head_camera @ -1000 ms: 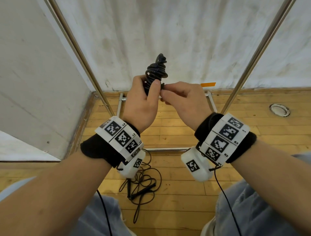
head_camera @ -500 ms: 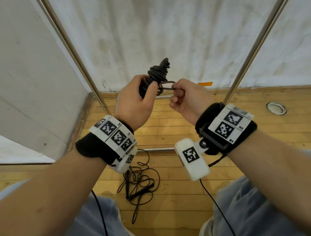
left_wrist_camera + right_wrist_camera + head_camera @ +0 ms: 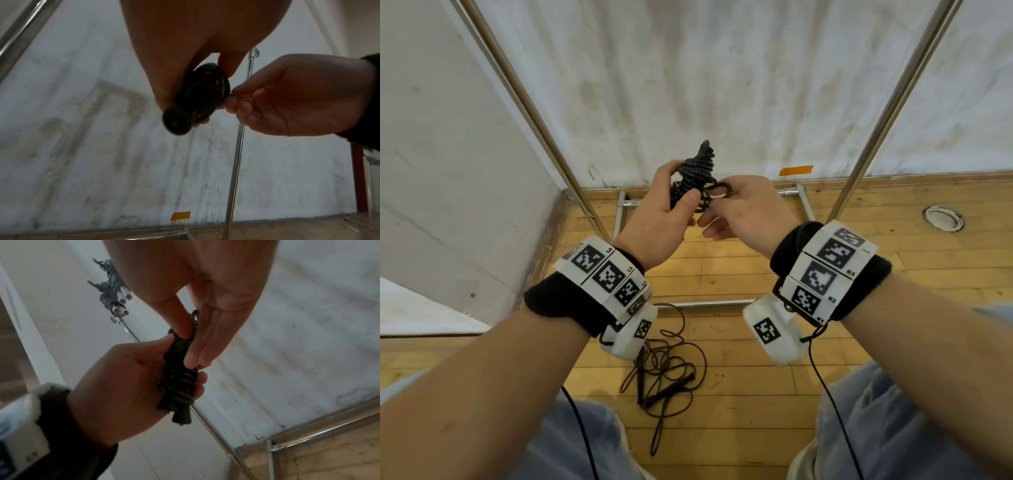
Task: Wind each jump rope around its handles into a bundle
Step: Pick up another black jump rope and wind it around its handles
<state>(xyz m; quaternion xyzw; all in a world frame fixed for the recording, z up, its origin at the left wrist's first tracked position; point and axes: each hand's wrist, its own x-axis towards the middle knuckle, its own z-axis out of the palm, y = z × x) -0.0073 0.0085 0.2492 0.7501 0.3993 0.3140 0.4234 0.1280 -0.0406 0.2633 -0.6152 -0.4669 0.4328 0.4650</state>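
Since half a second ago, the right hand [image 3: 746,209] has opened out from a fist, and both hands sit a bit lower against the wall.

On the left, the left hand [image 3: 661,219] is wrapped around the bundle [image 3: 695,174], which is a black jump rope wound around its handles. It stands almost upright, up in the air in front of the white wall [image 3: 722,85]. From the right wrist view, the thumb [image 3: 156,345] presses one side of the coils and the fingers curl round the far side. One handle end [image 3: 182,417] sticks out below the hand.

Just to the right, the right hand pinches a small loop [image 3: 719,190] of rope at the side of the bundle with thumb and first finger. Its other fingers are held out straight and loose.

Down on the wood floor [image 3: 722,274], between the person's knees, a second rope [image 3: 664,373] lies in a loose tangle.
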